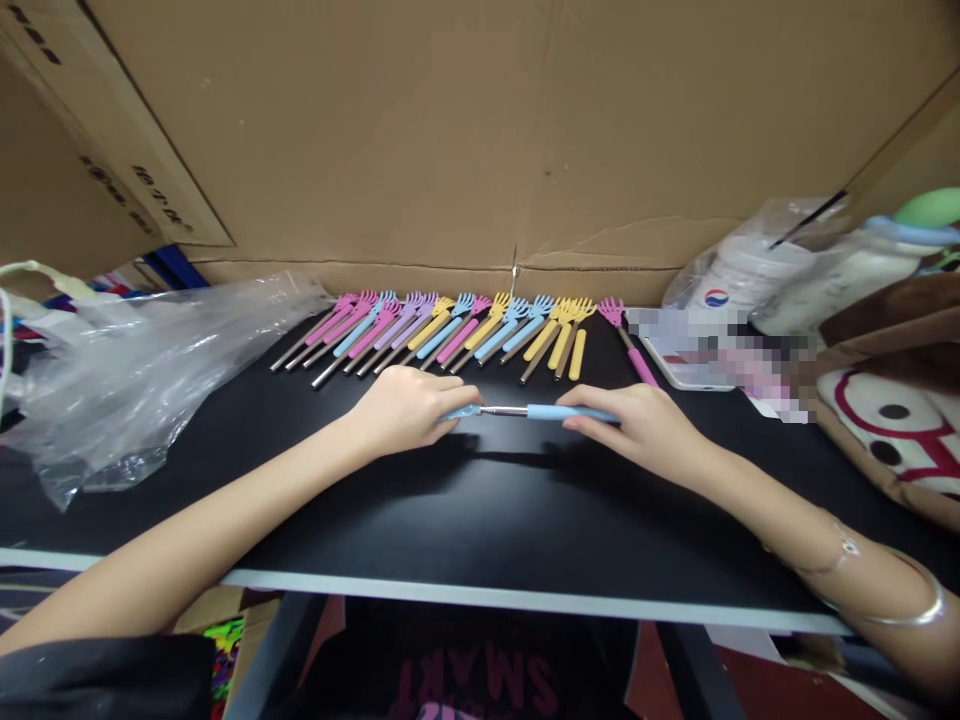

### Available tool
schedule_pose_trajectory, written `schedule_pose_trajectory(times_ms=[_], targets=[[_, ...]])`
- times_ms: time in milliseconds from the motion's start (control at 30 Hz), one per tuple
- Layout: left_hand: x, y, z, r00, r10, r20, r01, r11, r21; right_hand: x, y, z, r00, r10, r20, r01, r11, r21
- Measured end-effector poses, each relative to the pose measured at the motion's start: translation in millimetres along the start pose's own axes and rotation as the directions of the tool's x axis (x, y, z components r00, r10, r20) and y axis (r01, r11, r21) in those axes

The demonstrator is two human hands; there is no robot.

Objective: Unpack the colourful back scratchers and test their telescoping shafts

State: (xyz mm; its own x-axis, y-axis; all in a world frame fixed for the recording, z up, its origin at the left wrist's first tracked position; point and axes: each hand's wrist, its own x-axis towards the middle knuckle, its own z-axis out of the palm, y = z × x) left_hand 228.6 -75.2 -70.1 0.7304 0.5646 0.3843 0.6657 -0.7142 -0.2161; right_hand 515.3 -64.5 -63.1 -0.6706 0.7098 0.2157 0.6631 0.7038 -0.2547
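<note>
Blue back scratcher [525, 411] lengthwise left-right

The single head-worn camera looks forward and down from just above the near edge of the black flat-topped table [480, 520]. It faces the brown cardboard wall [480, 140] behind that table, near enough that both forearms fill the lower view.

Between the fingers [442, 418] lies a pale blue plastic back scratcher with a silver metal stem [536, 411]. Beyond them, a row of pink, blue, lilac and yellow plastic scratchers [450, 335] crosses the matte black surface [480, 520].
</note>
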Motion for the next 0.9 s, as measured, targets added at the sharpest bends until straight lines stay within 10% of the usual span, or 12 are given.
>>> schedule_pose_trajectory(times_ms=[467,667,900], targets=[[-14.6,-75.5,-27.4,0.926,-0.219,0.307,0.27,0.954,-0.133,-4.8,72.5,-68.1,0.977,0.082,0.198,-0.112,0.983,0.148],[-18.3,-70.0,-11.2,0.953,-0.259,0.156,0.261,0.965,0.005,-3.2,68.2,-46.6,0.981,0.167,0.095,-0.176,0.98,0.095],[1.2,-18.3,3.5,0.991,-0.097,0.09,0.107,0.988,-0.115,6.6,22.7,-13.0,0.999,-0.017,0.043,0.017,1.0,0.009]])
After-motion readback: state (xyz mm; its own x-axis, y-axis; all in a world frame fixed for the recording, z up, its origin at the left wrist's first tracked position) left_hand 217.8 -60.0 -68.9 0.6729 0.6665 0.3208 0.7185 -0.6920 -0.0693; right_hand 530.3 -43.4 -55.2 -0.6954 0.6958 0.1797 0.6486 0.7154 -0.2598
